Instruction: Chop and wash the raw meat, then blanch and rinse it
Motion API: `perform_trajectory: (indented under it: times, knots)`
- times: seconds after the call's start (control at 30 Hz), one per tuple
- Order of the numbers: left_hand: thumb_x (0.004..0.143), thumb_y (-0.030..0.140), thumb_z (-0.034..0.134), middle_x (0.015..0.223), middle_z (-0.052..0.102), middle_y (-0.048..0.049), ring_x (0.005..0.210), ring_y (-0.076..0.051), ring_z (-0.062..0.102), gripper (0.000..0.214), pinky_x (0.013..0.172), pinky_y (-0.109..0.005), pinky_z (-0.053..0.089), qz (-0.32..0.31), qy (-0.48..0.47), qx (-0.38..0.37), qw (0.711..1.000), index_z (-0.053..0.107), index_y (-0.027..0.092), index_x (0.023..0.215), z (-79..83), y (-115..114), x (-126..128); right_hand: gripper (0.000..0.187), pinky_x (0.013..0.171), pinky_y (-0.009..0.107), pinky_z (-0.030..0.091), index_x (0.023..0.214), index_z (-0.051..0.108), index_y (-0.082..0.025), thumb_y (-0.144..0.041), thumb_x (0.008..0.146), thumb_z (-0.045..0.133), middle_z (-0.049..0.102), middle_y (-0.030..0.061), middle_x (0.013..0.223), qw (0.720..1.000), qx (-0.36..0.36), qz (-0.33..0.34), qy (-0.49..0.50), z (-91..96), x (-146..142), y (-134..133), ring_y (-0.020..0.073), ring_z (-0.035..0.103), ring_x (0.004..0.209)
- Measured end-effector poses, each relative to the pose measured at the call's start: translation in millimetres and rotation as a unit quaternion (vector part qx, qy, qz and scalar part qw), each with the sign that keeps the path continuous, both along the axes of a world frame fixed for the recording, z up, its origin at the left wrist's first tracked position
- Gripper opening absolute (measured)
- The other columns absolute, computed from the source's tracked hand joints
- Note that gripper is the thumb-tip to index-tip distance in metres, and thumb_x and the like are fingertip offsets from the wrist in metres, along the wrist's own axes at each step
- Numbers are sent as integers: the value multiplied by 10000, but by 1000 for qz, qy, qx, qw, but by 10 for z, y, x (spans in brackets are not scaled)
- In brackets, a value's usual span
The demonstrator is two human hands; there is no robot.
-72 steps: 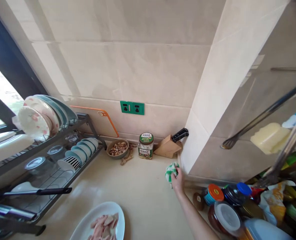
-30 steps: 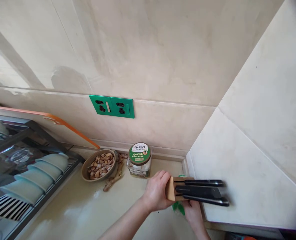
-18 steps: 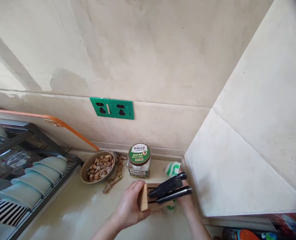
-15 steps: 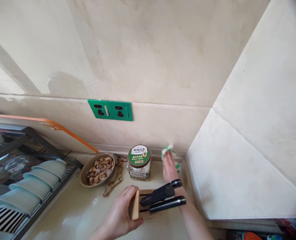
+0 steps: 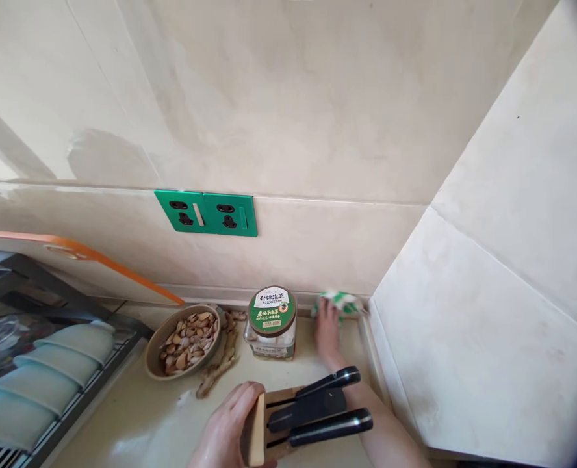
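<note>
My left hand (image 5: 232,426) is closed around the side of a wooden knife block (image 5: 254,429), holding it tilted above the counter. Several black-handled knives (image 5: 330,427) stick out of its slots toward the right. Farther back, my right hand (image 5: 327,331) presses a green and white cloth (image 5: 344,303) against the back edge of the counter, near the wall corner. The knife block and handles cover part of my right forearm. Just left of my right hand stands a square clear jar (image 5: 271,325) with a green and white lid.
A bowl of garlic cloves (image 5: 149,348) and a piece of ginger root (image 5: 220,364) lie on the counter (image 5: 137,416). At the left, a dish rack (image 5: 108,383) holds several pale blue bowls (image 5: 49,377). An orange-edged cutting board (image 5: 123,276) leans behind it. Green sockets (image 5: 205,212) sit on the wall.
My right hand and the cloth have shifted along the counter's back edge, and the cloth now spreads toward the corner. The knife block sits slightly lower in view, still in my left hand.
</note>
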State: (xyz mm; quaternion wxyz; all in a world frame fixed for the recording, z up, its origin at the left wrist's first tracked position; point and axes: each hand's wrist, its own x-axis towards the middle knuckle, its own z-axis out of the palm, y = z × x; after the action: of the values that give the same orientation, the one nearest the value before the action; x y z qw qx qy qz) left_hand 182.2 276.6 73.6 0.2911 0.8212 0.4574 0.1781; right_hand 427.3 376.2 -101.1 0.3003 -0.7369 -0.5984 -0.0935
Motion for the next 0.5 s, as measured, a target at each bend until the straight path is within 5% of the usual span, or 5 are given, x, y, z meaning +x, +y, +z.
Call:
perform_trajectory:
  times: [0.1, 0.17, 0.37, 0.5]
  knots:
    - [439, 215, 785, 972, 661, -24, 863, -241, 649, 653, 747, -306, 534, -28, -11, 42, 999, 550, 253, 1047, -99, 36, -67, 554, 1119, 475, 255, 1394, 424, -216, -87, 856, 395, 493, 79, 1396, 978, -51, 184, -79, 57, -184, 139, 240, 371, 1322]
    - [454, 229, 784, 1008, 666, -39, 896, -255, 654, 653, 765, -317, 541, -24, -8, 55, 998, 551, 254, 1064, -130, 43, -100, 520, 1124, 462, 235, 1364, 465, -226, -109, 858, 431, 523, 65, 1373, 973, -82, 196, -85, 13, -162, 104, 229, 397, 1298]
    - [544, 291, 761, 1089, 667, -90, 1015, -298, 641, 568, 826, -378, 554, 8, 7, 38, 999, 565, 223, 1073, -115, -15, -100, 506, 1005, 387, 370, 1297, 549, -145, -58, 844, 341, 541, 144, 1335, 981, -158, -101, 51, -58, 217, -334, 259, 489, 1209]
    - [609, 338, 725, 1095, 665, -122, 1015, -296, 647, 550, 846, -407, 550, 34, -16, 20, 999, 537, 179, 1101, -107, -78, -55, 527, 992, 392, 396, 1303, 536, -84, -34, 843, 286, 536, 157, 1340, 965, -209, -133, 89, 112, 208, -682, 270, 508, 1199]
